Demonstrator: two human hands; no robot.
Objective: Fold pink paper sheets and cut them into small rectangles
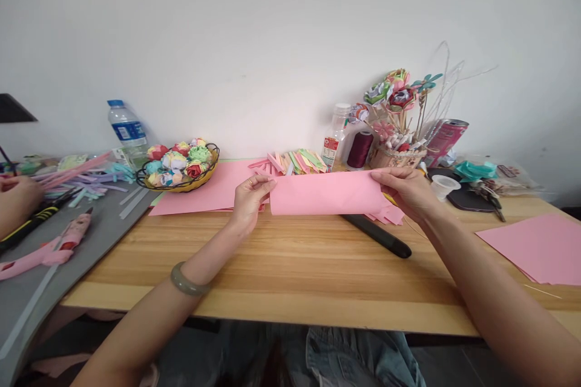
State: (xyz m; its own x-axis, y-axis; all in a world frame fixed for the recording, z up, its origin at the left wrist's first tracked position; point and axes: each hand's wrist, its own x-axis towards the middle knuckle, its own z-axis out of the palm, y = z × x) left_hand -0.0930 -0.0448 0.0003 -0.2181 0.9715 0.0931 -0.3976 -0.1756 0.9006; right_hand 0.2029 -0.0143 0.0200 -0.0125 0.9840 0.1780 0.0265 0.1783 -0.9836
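A pink sheet of paper [327, 195], bent over along its length, hangs level above the wooden table [272, 272]. My left hand [252, 202] pinches its top left corner between thumb and fingers. At the top right corner my right hand [403, 188] pinches it the same way. Below the sheet's right part lies a black-handled tool [379, 236], its far end hidden by the paper. Small pink paper pieces [389, 215] lie near my right hand. Behind my left hand, a large pink sheet [204, 190] rests on the table.
A basket of paper flowers [177, 184] and a water bottle [129, 133] stand back left. Glue gun [63, 245] and another person's hand [18, 202] are far left. Thread spool [360, 150], flower pot [397, 158] and can [445, 142] stand back right; pink sheets [540, 248] lie right.
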